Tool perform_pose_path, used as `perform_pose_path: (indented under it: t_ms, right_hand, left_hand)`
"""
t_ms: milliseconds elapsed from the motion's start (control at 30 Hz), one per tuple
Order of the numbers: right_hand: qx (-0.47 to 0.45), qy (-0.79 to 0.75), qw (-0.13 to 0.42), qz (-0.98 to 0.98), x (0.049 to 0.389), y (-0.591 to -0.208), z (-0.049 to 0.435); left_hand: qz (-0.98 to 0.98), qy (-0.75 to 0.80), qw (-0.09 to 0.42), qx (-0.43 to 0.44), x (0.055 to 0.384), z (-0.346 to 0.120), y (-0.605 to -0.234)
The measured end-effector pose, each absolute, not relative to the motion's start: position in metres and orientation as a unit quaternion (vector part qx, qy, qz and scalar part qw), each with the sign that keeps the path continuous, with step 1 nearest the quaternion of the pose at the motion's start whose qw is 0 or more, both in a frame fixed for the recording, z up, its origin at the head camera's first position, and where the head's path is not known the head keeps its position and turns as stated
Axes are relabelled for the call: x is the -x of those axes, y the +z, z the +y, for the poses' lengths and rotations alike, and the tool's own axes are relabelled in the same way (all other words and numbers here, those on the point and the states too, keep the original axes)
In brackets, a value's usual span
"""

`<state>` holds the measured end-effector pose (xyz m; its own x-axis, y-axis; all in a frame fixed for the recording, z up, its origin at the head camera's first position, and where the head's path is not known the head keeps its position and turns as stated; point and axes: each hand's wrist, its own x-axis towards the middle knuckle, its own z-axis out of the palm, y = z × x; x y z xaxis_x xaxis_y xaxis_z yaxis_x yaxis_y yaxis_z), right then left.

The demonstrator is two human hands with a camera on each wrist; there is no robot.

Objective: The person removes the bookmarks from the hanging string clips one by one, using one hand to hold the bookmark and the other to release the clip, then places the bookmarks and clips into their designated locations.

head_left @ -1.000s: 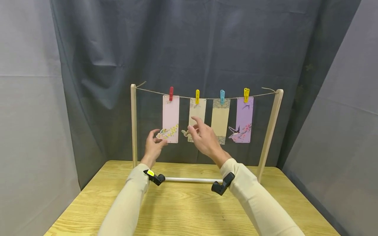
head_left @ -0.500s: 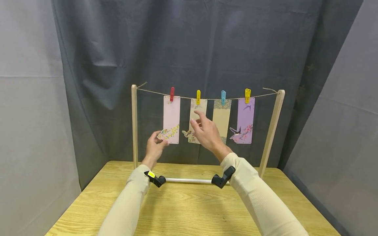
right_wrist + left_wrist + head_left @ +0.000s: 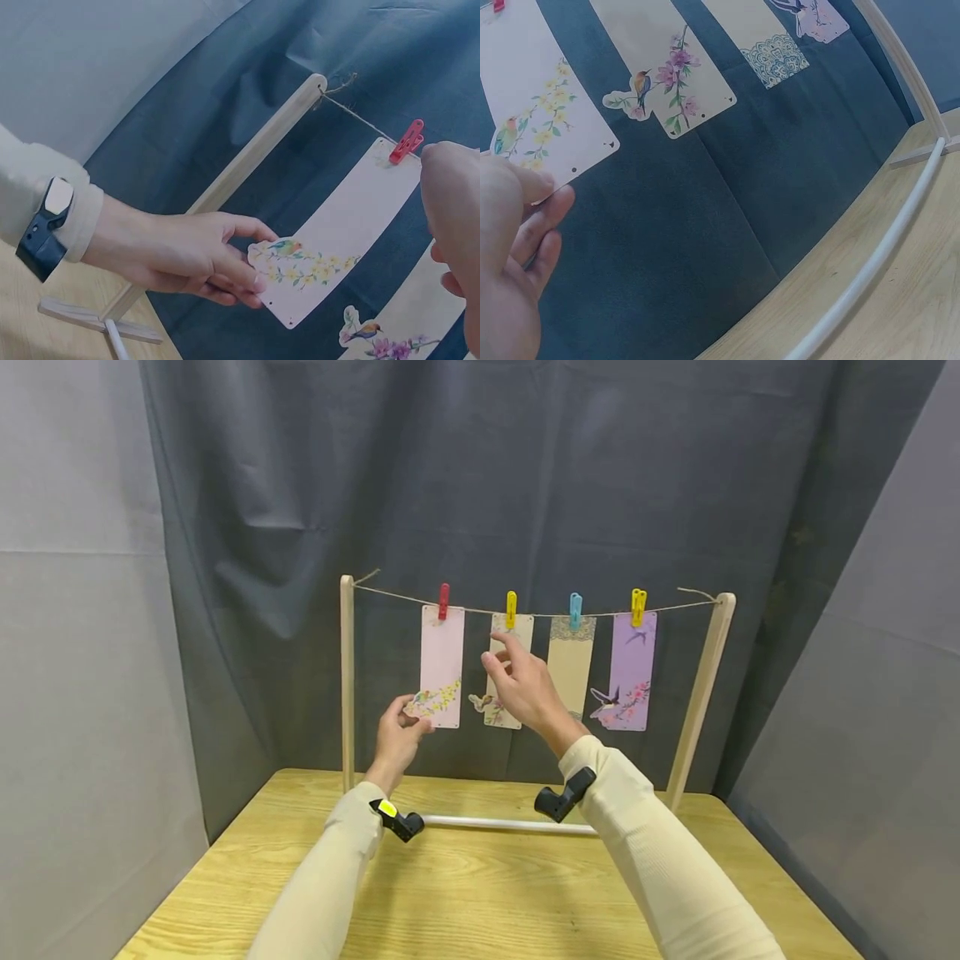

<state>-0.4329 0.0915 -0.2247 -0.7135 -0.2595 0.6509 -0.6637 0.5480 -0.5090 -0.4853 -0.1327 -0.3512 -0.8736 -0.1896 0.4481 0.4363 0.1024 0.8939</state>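
A pale pink bookmark card with yellow blossoms and a bird hangs from a red clothespin. My left hand pinches its lower left corner, thumb in front and fingers behind, as the left wrist view shows. My right hand is raised in front of a cream card with purple flowers, covering part of it. Its index finger and thumb are apart, with nothing between them. A yellow clothespin holds that cream card. In the right wrist view, the right hand appears at the right edge near the red clothespin.
Twine runs between a left wooden post and a right post. A tan lace-patterned card and a purple card also hang there. A white rod crosses low above the wooden table.
My right hand has risen a little in front of the cream card. The left hand keeps its place at the pink card's corner. The head view has shifted slightly.
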Motion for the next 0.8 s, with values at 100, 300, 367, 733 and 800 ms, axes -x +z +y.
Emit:
perform_pose_path:
  t_ms: [100, 300, 367, 733, 800]
  right_hand:
    - [-0.284, 0.385, 0.251, -0.841, 0.433, -0.220, 0.091]
    - [-0.295, 0.379, 0.241, -0.843, 0.436, -0.213, 0.090]
    - [-0.292, 0.380, 0.243, -0.843, 0.438, -0.213, 0.090]
    - [-0.285, 0.396, 0.252, -0.836, 0.449, -0.212, 0.083]
    - [-0.286, 0.398, 0.254, -0.834, 0.451, -0.211, 0.081]
  left_hand:
    - [-0.701, -0.668, 0.232, 0.094, 0.485, -0.130, -0.353]
    - [-0.691, -0.675, 0.236, 0.105, 0.485, -0.128, -0.353]
    - [-0.690, -0.676, 0.237, 0.106, 0.484, -0.127, -0.352]
    - [-0.695, -0.674, 0.230, 0.098, 0.481, -0.133, -0.352]
    - [-0.696, -0.673, 0.231, 0.099, 0.481, -0.134, -0.352]
